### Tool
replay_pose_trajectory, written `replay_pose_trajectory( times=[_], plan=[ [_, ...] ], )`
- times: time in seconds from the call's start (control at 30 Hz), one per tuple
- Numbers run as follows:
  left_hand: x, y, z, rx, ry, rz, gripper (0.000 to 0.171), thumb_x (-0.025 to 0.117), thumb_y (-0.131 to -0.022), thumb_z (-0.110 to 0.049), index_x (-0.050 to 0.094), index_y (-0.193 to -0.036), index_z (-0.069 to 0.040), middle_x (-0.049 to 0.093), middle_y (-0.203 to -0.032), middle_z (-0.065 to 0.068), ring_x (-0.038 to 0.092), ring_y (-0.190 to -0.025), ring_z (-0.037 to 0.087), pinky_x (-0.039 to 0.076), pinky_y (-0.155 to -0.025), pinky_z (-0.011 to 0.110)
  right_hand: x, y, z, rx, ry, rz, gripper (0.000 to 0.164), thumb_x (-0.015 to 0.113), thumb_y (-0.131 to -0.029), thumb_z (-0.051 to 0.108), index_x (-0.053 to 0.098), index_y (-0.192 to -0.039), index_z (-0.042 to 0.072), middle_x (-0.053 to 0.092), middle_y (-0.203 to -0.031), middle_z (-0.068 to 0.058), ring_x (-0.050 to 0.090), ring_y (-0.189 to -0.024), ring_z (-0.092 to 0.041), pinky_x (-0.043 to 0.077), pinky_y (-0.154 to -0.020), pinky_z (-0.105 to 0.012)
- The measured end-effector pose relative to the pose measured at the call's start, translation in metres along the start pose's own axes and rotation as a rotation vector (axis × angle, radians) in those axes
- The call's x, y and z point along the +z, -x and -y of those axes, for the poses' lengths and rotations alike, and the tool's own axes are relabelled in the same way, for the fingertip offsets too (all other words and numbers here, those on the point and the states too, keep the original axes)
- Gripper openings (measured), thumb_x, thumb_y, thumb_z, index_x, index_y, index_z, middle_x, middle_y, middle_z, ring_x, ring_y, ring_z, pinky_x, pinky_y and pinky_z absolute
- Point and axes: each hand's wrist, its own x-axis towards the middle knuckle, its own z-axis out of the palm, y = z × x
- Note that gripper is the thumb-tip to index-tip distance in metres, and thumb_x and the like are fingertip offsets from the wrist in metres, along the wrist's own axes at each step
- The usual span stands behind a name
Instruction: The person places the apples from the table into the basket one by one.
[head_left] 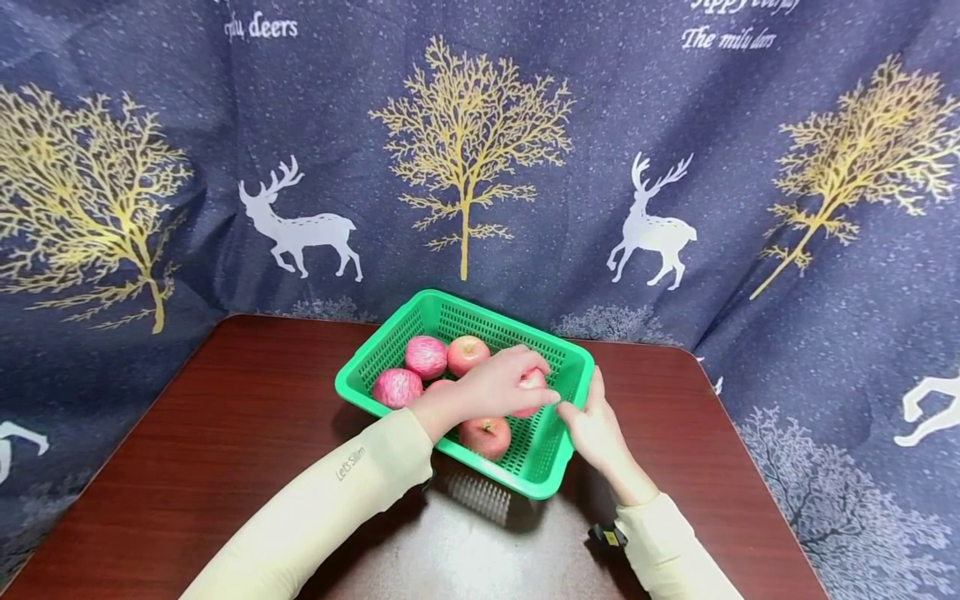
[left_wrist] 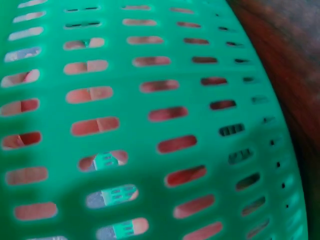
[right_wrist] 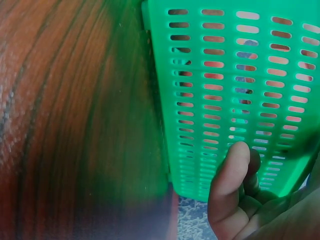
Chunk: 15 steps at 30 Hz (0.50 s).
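A green slotted plastic basket (head_left: 517, 483) stands at an angle on the table and holds several red apples. Inside its right half, my left hand (head_left: 491, 385) grips an apple (head_left: 534, 385), fingers and thumb around it. Another apple (head_left: 486, 437) lies below that hand, near the front wall. My right hand (head_left: 600, 429) holds the basket's right end, thumb at the rim. In the right wrist view, curled fingers (right_wrist: 230, 175) lie against the slotted wall (right_wrist: 197, 80). The left wrist view is filled by the basket wall (left_wrist: 125, 107), which hides the left hand's fingers.
More apples sit at the basket's left and back: one pink apple (head_left: 397, 387), another apple (head_left: 426, 357) and a paler apple (head_left: 468, 354). The brown wooden table (head_left: 247, 433) extends around the basket. A dark blue printed cloth (head_left: 525, 208) hangs behind the table.
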Motion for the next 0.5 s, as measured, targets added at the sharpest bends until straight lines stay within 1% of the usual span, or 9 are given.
replay_pose_trajectory(
  times=[0.27,0.4,0.5],
  plan=[
    [0.0041,-0.0008,0.0009,0.032,-0.039,0.018,0.047,0.065,-0.087,-0.058,0.064,-0.116,-0.021,0.056,-0.109,-0.008,0.05,-0.103,0.006,0.039,-0.091,0.023,0.0007,-0.0003,-0.002,-0.009,-0.009,0.01,0.091,0.06,-0.092,0.027,-0.002,-0.157,0.013,0.05,-0.135,-0.025,0.054,-0.115,-0.031,0.044,-0.094,-0.047],
    [0.0064,-0.0015,0.0026,0.053,-0.069,0.026,0.045,0.065,-0.087,-0.057,0.065,-0.115,-0.022,0.057,-0.109,-0.009,0.05,-0.104,0.007,0.039,-0.092,0.024,0.001,-0.0007,-0.0035,-0.017,-0.017,0.007,0.091,0.059,-0.09,0.023,-0.002,-0.157,0.014,0.05,-0.135,-0.025,0.055,-0.113,-0.031,0.045,-0.092,-0.047],
    [0.0089,-0.0019,0.0037,0.071,-0.121,0.029,0.044,0.064,-0.088,-0.058,0.065,-0.115,-0.024,0.057,-0.109,-0.009,0.05,-0.103,0.008,0.038,-0.092,0.027,0.0009,-0.0009,-0.004,-0.02,-0.016,0.001,0.091,0.058,-0.089,0.02,-0.002,-0.157,0.013,0.05,-0.134,-0.025,0.056,-0.111,-0.031,0.045,-0.092,-0.046]
  ],
)
